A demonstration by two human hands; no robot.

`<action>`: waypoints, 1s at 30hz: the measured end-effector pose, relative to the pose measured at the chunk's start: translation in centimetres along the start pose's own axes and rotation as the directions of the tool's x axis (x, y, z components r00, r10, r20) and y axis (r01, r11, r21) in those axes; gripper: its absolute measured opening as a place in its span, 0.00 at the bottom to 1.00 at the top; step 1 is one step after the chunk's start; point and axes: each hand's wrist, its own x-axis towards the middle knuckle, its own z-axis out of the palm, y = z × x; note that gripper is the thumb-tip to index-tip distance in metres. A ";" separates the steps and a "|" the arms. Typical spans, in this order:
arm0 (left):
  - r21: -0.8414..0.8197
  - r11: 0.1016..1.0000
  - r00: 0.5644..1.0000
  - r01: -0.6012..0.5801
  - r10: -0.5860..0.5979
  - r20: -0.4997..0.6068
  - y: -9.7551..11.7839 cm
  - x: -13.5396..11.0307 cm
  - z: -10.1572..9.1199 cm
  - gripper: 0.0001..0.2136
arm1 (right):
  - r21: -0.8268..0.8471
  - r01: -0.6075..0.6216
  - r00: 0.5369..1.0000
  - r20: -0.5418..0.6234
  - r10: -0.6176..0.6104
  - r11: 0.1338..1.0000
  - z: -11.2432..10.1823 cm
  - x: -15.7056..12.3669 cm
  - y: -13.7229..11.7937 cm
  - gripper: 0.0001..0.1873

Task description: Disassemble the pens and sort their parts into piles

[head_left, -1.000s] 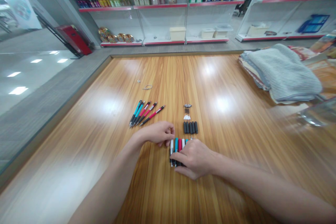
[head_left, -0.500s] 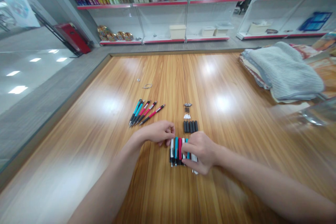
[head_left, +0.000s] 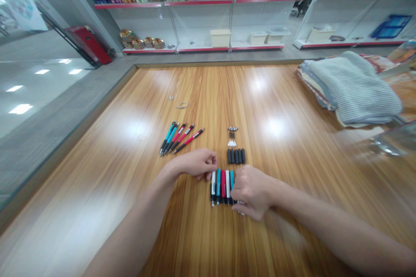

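Note:
A row of pen barrels in white, blue and red, with the red barrel (head_left: 223, 183) in the middle, lies side by side on the wooden table. My left hand (head_left: 204, 164) rests at the row's left end, fingers curled beside the white barrel (head_left: 213, 183); whether it pinches anything is hidden. Over the row's right end, my right hand (head_left: 251, 191) is closed around thin white pen refills (head_left: 241, 202), mostly covered by its fingers. Just beyond the row lie black grips (head_left: 236, 156), small white parts (head_left: 232, 143), springs (head_left: 232, 135) and metal tips (head_left: 232, 129).
Several assembled pens (head_left: 180, 138) fan out at the left. A looped wire or tie (head_left: 182, 105) lies farther back. Folded cloths (head_left: 352, 88) and a clear, shiny object (head_left: 394, 138) occupy the right side. Shelves (head_left: 198, 21) stand past the table's far edge.
My right hand has shifted slightly right, its fingers drawing in from the white and blue barrels onto the refills. Those barrels show more now. My left hand stays put.

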 end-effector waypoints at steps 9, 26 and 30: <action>0.011 1.000 1.000 -0.003 0.003 -0.004 0.2 0.0 0.0 0.08 | 0.007 -0.009 1.000 0.027 0.009 1.000 0.0 0.1 0.0 0.12; 0.001 0.999 0.999 -0.045 0.045 0.008 -0.1 0.3 0.0 0.08 | -0.028 -0.027 0.998 0.060 0.028 0.999 0.5 0.2 0.1 0.16; -0.012 0.999 0.999 -0.035 0.035 0.015 -0.2 0.3 0.0 0.07 | -0.018 -0.025 0.998 0.059 0.026 1.000 0.6 0.3 0.1 0.16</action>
